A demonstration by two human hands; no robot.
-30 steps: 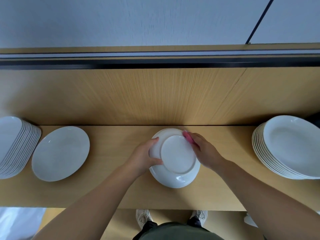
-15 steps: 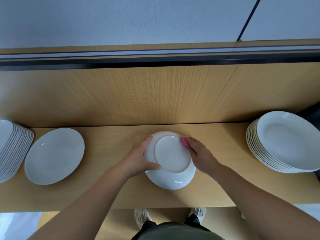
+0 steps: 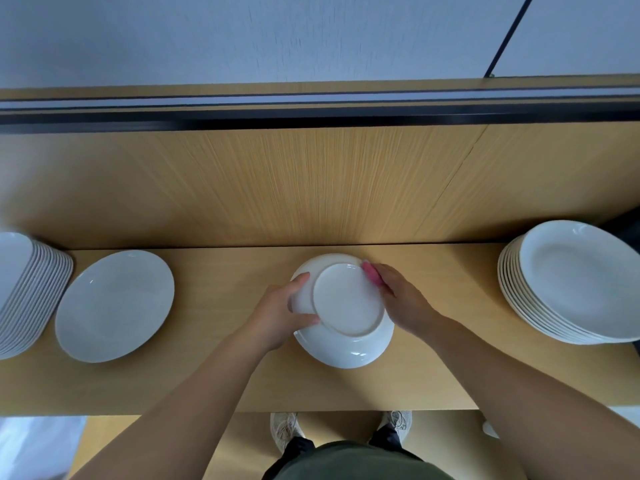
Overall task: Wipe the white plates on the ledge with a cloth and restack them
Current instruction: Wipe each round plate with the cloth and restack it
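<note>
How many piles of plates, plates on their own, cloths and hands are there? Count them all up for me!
Piles of plates: 2, the left pile and the right pile
Single plates: 2, the flat plate and the upside-down plate
Cloths: 1, the pink cloth
Hands: 2, the left hand and the right hand
Total: 7

Left stack (image 3: 29, 296) and right stack (image 3: 568, 289) hem open ledge (image 3: 460, 271).
</note>
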